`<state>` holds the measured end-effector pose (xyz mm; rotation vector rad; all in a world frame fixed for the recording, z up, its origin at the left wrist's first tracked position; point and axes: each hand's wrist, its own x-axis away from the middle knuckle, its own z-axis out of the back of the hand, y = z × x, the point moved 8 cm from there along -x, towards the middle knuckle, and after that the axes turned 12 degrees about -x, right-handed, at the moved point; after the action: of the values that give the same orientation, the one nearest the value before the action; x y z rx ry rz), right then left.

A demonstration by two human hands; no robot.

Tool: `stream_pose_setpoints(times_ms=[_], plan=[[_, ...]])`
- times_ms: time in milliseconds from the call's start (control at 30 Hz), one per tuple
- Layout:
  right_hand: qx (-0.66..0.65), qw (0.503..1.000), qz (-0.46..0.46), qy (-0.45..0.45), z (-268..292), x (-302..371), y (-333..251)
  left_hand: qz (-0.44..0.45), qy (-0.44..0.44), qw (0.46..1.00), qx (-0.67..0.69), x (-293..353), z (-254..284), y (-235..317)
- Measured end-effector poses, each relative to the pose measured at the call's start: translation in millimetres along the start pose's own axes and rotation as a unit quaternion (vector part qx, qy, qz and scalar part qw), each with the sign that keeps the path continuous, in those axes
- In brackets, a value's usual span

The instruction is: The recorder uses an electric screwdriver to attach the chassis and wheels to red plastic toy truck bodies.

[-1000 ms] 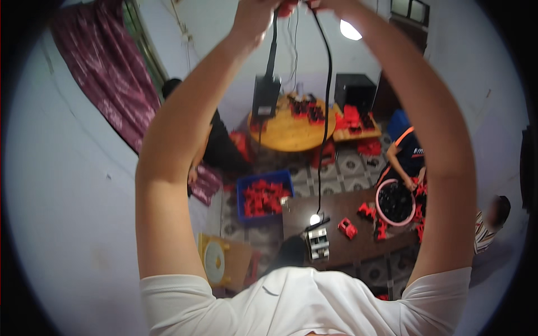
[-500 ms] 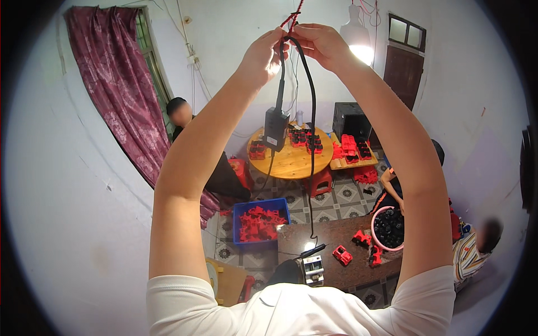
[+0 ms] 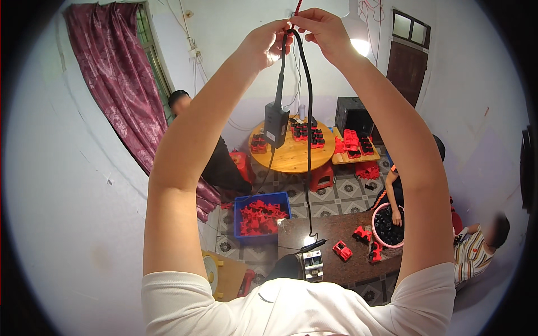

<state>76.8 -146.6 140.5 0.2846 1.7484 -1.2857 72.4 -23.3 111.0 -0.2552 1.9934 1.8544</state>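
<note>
Both arms are raised high, and my hands meet where a thin red cord (image 3: 298, 8) joins a looped black cable (image 3: 309, 89). My left hand (image 3: 270, 40) is closed beside the top of the loop, fingers pinching the cable there. My right hand (image 3: 325, 31) pinches the red cord just above the loop. A black power adapter (image 3: 276, 124) hangs in the cable's left strand, below my left hand. The right strand drops to a dark handheld tool (image 3: 312, 245) on the table. Fingertips overlap the tie, so its details are hidden.
Below is a brown table (image 3: 336, 269) with red toy cars (image 3: 342, 250), a small metal device (image 3: 312, 265) and a pink basin (image 3: 388, 242) of black parts, with a co-worker's hand in it. A blue crate (image 3: 261, 239) and a round table (image 3: 291, 159) stand beyond. A lit lamp (image 3: 360, 46) hangs at right.
My hands have moved slightly up in view, and my right fingers pinch the red cord more narrowly. A co-worker's hand now shows in the pink basin.
</note>
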Motion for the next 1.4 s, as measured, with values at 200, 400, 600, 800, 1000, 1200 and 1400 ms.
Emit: stream_pose_setpoints(times_ms=[200,400,600,800,1000,1200,1400], plan=[[0.077,0.995,0.037,-0.060,7,-6,-8,-0.027,-0.068,0.976,-0.207,8,-15,22],[0.190,0.974,-0.017,-0.126,14,-15,-11,0.017,-0.059,0.960,-0.273,6,-18,21],[0.297,0.947,0.089,-0.086,19,2,-50,0.055,-0.024,0.970,-0.237,-7,-15,14],[0.222,0.973,-0.068,0.001,26,6,-52,0.008,-0.039,0.963,-0.265,2,-31,24],[0.299,0.947,0.112,-0.039,-3,37,-78,0.010,-0.009,0.971,-0.240,-3,-29,24],[0.300,0.914,0.262,-0.082,1,47,-84,0.030,-0.002,0.970,-0.242,3,-32,25],[0.287,0.952,0.100,-0.029,30,6,-42,0.020,-0.014,0.963,-0.270,12,-40,33]])
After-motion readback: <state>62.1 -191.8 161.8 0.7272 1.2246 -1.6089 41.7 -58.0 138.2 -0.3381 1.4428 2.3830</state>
